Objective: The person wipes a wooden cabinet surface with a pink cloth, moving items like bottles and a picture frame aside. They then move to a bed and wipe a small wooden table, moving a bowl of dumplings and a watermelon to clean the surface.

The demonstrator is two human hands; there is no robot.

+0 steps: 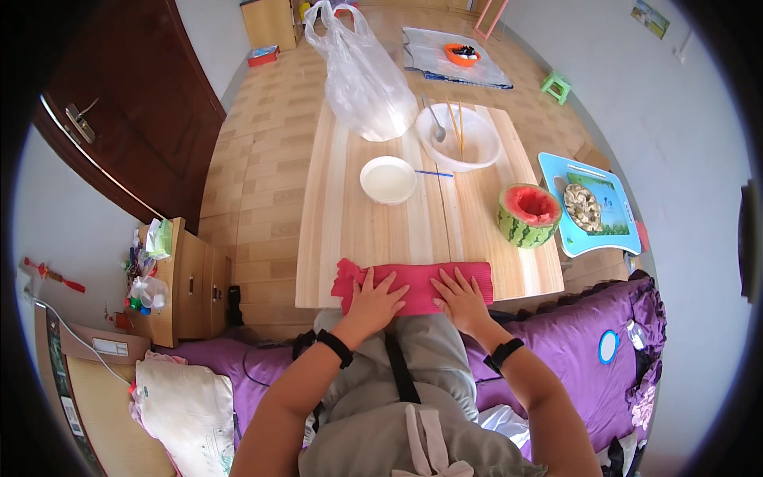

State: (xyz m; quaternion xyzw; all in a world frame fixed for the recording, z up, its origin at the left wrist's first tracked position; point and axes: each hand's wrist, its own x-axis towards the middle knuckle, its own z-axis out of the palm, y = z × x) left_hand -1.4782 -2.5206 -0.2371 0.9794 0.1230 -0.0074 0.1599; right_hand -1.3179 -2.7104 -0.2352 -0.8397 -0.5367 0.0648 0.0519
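Note:
A folded red ribbed cloth (421, 285), perhaps a garment, lies along the near edge of the wooden table (342, 230). My left hand (373, 298) rests flat on its left part with fingers spread. On its right part my right hand (463, 300) also lies flat, fingers apart. Neither hand grasps anything. The cloth's left end is ruffled, while the rest looks smooth. Beyond it stand a white bowl (388, 180) and a hollowed-out watermelon half (528, 216) with red flesh, near the table's right edge.
A large translucent bowl (477, 139) holds a spoon and chopsticks. A full plastic bag (369, 99) stands at the far left of the table, and a blue pen-like stick (434, 173) lies mid-table. To the right is a small blue table (579, 234) bearing a plate of dumpling-like pieces (582, 207).

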